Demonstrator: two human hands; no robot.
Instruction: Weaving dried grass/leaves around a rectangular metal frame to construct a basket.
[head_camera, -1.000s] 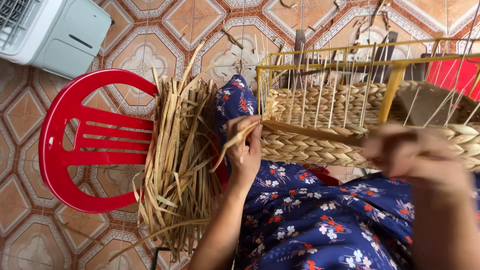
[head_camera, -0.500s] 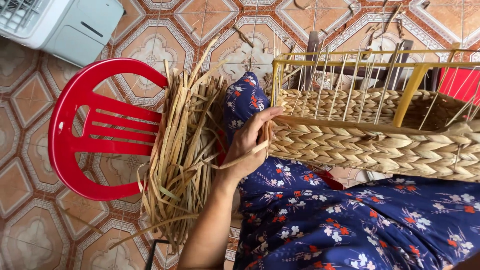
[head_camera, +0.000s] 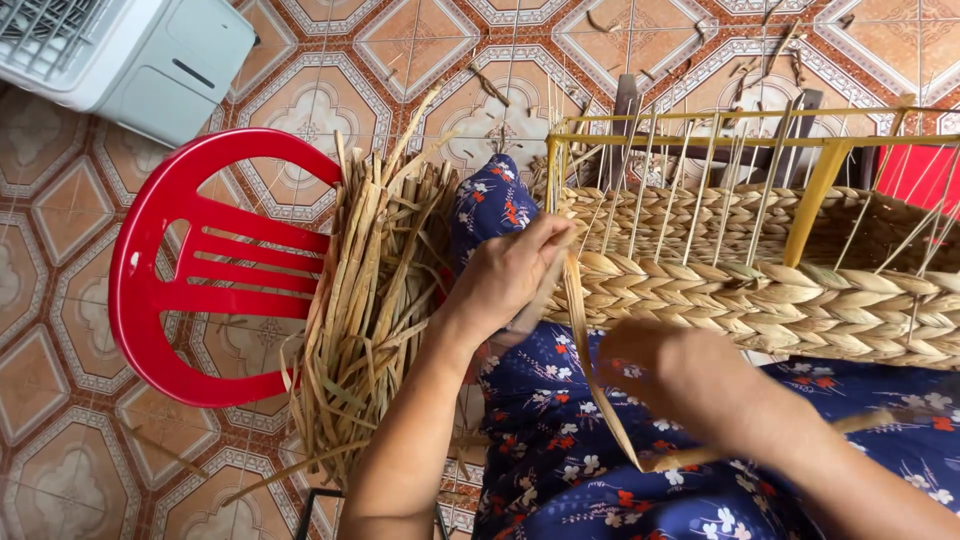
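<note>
My left hand (head_camera: 510, 275) pinches a dried strand (head_camera: 590, 360) against the half-woven basket (head_camera: 780, 300) on my lap; my right hand (head_camera: 690, 385) is blurred, its grip unclear. If the pinch slackens, I judge the braid loosens, or the brittle strand splits.

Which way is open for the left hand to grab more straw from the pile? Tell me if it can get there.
Probably yes. The left hand rests at the basket corner, pinching a strand, and the straw pile lies right beside its wrist with nothing between. It would need to let go of the strand first.
</note>
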